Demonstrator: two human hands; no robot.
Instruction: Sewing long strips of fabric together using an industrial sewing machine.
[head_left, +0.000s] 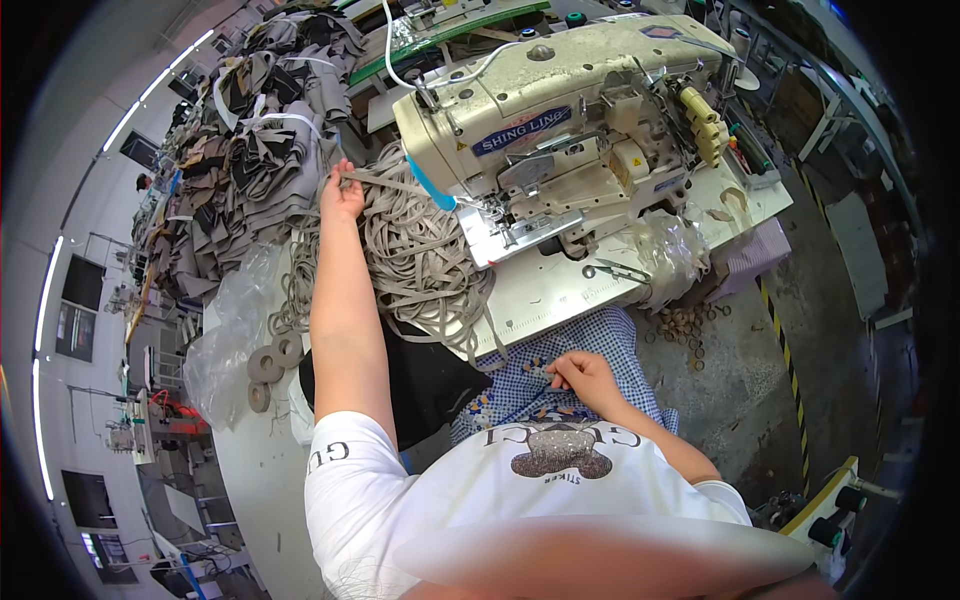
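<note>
Closest to me, the seated worker's right hand (585,381) rests low over a blue checked cloth (620,345) that covers the lap, perhaps to keep lint off; its fingers curl inward, and I cannot tell whether anything is between them. Beside it a black cloth (425,375) lies along the table edge. On the tabletop (510,325) to the left, flat grey rolls (265,366) sit next to a crumpled clear plastic sheet (218,350). A loose heap of grey strips (425,255) spreads between the left forearm and the machine, probably left there to be within easy reach. Snips (615,270) lie near the table's front edge, handy for the right side. Farther up, the left hand (345,195) reaches out past the heap, its fingers drawn narrow on a grey strip (385,181), which runs across to the blue guard (430,183) at the end of the sewing machine (560,110); the outstretched arm seems meant to hold that length clear of the tangle. Beyond, grey and dark fabric pieces (265,165) rise in a tall pile, some tied in bundles.
</note>
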